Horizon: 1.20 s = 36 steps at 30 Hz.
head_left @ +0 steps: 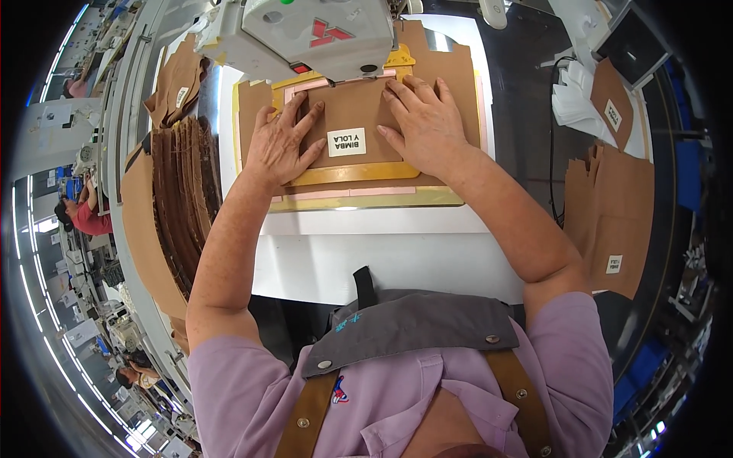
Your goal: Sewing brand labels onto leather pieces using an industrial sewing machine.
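A brown flat panel with a white rectangular label lies within a yellow-edged template under the sewing machine head. Flat on the panel's left side rests my left hand, its fingers spread and its thumb pointing toward the label. My right hand lies on the right side of the panel, fingers stretched toward the machine. Neither hand grips anything. Pink strips line the template. The machine head hides the panel's far middle part.
Brown panels are piled at the left, with a labelled brown piece behind them. More labelled panels lie at the right, near white sheets and a dark screen. Other people sit far left.
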Tool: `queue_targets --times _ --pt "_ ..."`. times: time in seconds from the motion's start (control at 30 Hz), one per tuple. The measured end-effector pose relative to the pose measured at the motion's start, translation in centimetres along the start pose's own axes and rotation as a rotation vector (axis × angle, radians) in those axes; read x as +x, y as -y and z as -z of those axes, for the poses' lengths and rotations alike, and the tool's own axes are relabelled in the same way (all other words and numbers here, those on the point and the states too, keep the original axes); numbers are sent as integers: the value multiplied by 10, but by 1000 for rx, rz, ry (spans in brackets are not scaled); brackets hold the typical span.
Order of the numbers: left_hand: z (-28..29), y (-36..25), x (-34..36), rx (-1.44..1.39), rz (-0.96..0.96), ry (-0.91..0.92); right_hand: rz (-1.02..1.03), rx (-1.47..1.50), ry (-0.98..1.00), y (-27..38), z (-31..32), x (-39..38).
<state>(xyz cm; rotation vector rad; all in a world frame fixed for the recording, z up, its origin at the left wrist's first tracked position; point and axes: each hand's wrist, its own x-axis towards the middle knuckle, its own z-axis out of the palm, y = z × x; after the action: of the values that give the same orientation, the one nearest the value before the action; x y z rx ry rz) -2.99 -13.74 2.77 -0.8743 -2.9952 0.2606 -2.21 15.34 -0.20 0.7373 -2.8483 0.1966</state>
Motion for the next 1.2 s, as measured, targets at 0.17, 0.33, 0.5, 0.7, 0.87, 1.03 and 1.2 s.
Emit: queue_targets --times 0.17,0.33,0.5,0.7,0.87,1.03,1.2 --pt "1 8 -6 27 12 -3 21 7 -1 12 0 7" --pt "4 -1 0 26 100 -44 13 24 -4 21 -6 13" --pt "-3 -28 23 -226 33 -176 22 58 -12 19 -8 13" --pt "-18 -51 56 -492 -85 -311 60 191 -74 11 -6 0" --pt "-20 -56 58 -501 -80 -270 76 342 -132 -5 3 -17" --pt "-16 -59 57 -474 -59 -199 41 293 -232 -41 4 -6" --pt "-17 -59 56 -477 -65 -216 -167 74 -354 -74 -13 31"
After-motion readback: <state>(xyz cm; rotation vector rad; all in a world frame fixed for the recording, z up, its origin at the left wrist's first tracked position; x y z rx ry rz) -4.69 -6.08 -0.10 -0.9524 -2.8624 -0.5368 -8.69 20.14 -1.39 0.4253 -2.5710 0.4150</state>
